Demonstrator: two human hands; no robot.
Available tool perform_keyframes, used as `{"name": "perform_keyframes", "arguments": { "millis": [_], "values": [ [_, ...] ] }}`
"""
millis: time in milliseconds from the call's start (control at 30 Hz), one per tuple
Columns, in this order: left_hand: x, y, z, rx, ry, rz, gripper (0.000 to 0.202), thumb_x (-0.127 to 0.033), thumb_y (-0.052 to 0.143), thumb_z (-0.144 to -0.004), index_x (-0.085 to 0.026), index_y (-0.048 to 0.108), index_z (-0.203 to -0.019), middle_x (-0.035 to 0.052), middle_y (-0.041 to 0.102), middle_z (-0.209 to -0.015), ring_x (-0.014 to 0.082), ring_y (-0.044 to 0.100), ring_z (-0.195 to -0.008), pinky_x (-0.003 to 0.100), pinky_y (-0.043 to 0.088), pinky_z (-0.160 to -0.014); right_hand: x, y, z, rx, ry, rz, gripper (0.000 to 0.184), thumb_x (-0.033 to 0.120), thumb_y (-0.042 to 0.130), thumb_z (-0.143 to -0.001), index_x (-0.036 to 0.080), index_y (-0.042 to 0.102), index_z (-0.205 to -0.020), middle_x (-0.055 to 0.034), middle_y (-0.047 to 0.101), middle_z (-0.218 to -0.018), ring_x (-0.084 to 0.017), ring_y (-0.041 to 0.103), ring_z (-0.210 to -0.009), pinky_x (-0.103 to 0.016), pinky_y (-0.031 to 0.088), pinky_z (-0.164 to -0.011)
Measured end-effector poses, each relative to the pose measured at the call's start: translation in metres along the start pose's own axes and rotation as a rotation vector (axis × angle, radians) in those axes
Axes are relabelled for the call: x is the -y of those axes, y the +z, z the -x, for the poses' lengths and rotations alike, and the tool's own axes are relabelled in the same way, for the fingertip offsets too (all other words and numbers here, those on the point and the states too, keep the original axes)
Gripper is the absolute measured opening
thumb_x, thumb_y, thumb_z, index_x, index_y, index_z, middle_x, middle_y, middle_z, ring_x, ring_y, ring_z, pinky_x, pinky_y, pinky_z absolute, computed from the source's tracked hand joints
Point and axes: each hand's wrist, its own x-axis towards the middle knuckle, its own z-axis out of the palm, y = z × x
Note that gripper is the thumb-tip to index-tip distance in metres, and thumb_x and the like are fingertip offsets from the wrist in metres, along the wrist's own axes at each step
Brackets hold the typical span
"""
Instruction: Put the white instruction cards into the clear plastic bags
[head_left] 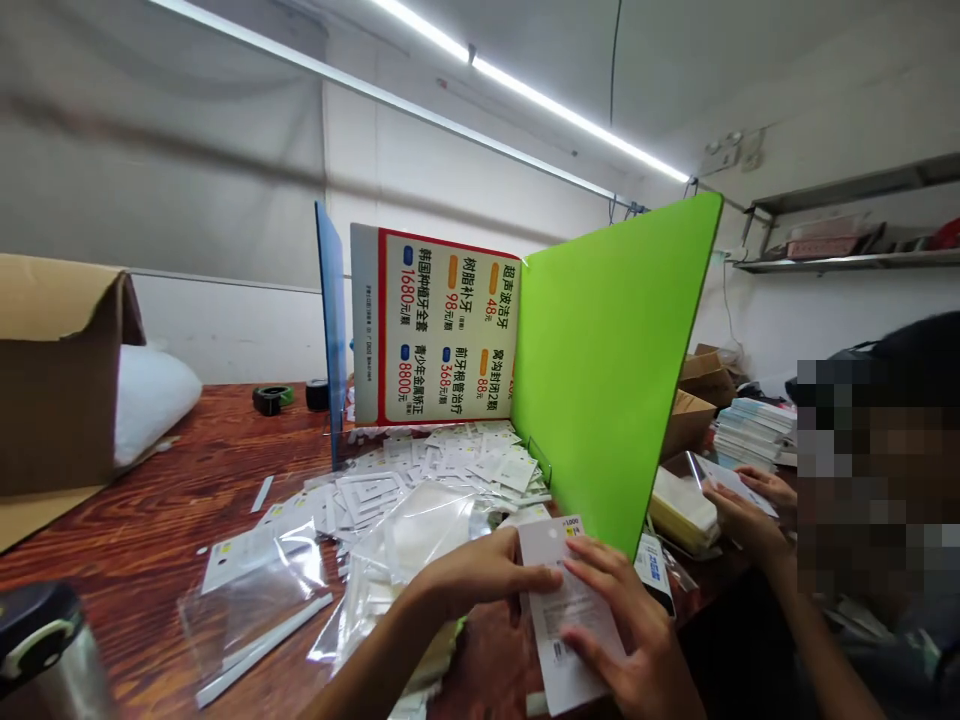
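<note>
A white printed card (551, 615) with a round hole near its top is between my two hands. My left hand (487, 575) grips its upper left edge, thumb on the front and the other fingers behind. From the right, my right hand (626, 625) holds the card with its fingers laid over the front; its thumb is hidden. Clear plastic bags (405, 530) lie just beyond my left forearm. Behind them is a heap of similar white cards (442, 455), spread in front of a printed price board (442, 330).
A tall green panel (611, 370) stands right of the heap, a blue panel (328, 330) left. A cardboard box (56, 390) and a flask (56, 650) are at the left. On the right, a co-worker's hands (750, 510) hold a card beside stacked packs (754, 432).
</note>
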Motion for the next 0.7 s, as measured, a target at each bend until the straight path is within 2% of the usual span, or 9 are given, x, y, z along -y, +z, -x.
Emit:
{"name": "perform_keyframes", "arguments": {
  "millis": [67, 133, 233, 333, 400, 533, 633, 700],
  "values": [
    [0.012, 0.011, 0.006, -0.087, -0.028, 0.053, 0.052, -0.047, 0.078, -0.065, -0.011, 0.066, -0.101, 0.0041, 0.066, -0.081, 0.0118, 0.055, -0.062, 0.022, 0.042, -0.055, -0.001, -0.005, 0.012, 0.074, -0.031, -0.051, 0.058, 0.050, 0.068, -0.083, 0.026, 0.055, -0.135, -0.0094, 0.058, -0.136, -0.026, 0.054, -0.127, -0.036, 0.047, -0.106],
    [0.029, 0.019, 0.013, -0.142, -0.072, 0.093, 0.052, -0.045, 0.078, -0.066, -0.012, 0.067, -0.104, 0.0049, 0.067, -0.084, 0.0118, 0.056, -0.064, 0.022, 0.040, -0.057, -0.004, -0.005, 0.027, 0.189, -0.051, -0.112, 0.072, 0.054, 0.072, -0.078, 0.027, 0.049, -0.141, -0.0101, 0.053, -0.141, -0.028, 0.051, -0.130, -0.038, 0.045, -0.108],
    [0.055, 0.032, 0.027, -0.200, -0.115, 0.143, 0.049, -0.044, 0.077, -0.067, -0.010, 0.069, -0.101, 0.0053, 0.067, -0.082, 0.0118, 0.056, -0.063, 0.022, 0.039, -0.058, -0.009, 0.005, 0.055, 0.360, -0.054, -0.198, 0.084, 0.045, 0.081, -0.071, 0.028, 0.045, -0.145, -0.0103, 0.049, -0.144, -0.029, 0.047, -0.133, -0.039, 0.042, -0.110],
    [0.073, 0.048, 0.043, -0.256, -0.147, 0.195, 0.042, -0.041, 0.076, -0.065, -0.010, 0.071, -0.092, 0.0044, 0.067, -0.079, 0.0125, 0.056, -0.064, 0.023, 0.040, -0.061, -0.009, 0.020, 0.083, 0.410, -0.013, -0.294, 0.072, 0.029, 0.078, -0.076, 0.028, 0.049, -0.142, -0.0090, 0.052, -0.143, -0.028, 0.048, -0.132, -0.040, 0.041, -0.110],
    [0.081, 0.057, 0.053, -0.278, -0.182, 0.195, 0.040, -0.041, 0.076, -0.063, -0.010, 0.072, -0.089, 0.0037, 0.067, -0.078, 0.0126, 0.055, -0.064, 0.024, 0.041, -0.062, -0.007, 0.026, 0.098, 0.415, 0.005, -0.376, 0.064, 0.023, 0.073, -0.079, 0.031, 0.052, -0.139, -0.0071, 0.053, -0.141, -0.027, 0.049, -0.131, -0.040, 0.042, -0.110],
    [0.089, 0.063, 0.072, -0.326, -0.244, 0.134, 0.039, -0.041, 0.074, -0.063, -0.010, 0.072, -0.086, 0.0033, 0.067, -0.075, 0.0127, 0.054, -0.063, 0.023, 0.040, -0.061, -0.011, 0.041, 0.115, 0.518, 0.039, -0.512, 0.067, 0.035, 0.075, -0.079, 0.034, 0.048, -0.140, -0.0043, 0.048, -0.144, -0.028, 0.046, -0.133, -0.039, 0.041, -0.109],
    [0.089, 0.056, 0.081, -0.331, -0.288, 0.107, 0.034, -0.038, 0.074, -0.060, -0.010, 0.072, -0.080, 0.0021, 0.065, -0.071, 0.0115, 0.052, -0.061, 0.022, 0.041, -0.060, -0.021, 0.064, 0.120, 0.529, -0.018, -0.579, 0.049, 0.037, 0.066, -0.087, 0.043, 0.053, -0.134, 0.0007, 0.055, -0.135, -0.023, 0.056, -0.122, -0.030, 0.048, -0.100],
    [0.086, 0.051, 0.084, -0.339, -0.320, 0.075, 0.031, -0.037, 0.073, -0.061, -0.011, 0.071, -0.079, 0.0020, 0.064, -0.072, 0.0111, 0.052, -0.060, 0.022, 0.040, -0.059, -0.024, 0.078, 0.122, 0.506, -0.083, -0.598, 0.042, 0.034, 0.062, -0.091, 0.045, 0.055, -0.131, 0.0009, 0.058, -0.130, -0.021, 0.060, -0.116, -0.026, 0.052, -0.094]
  ]
}}
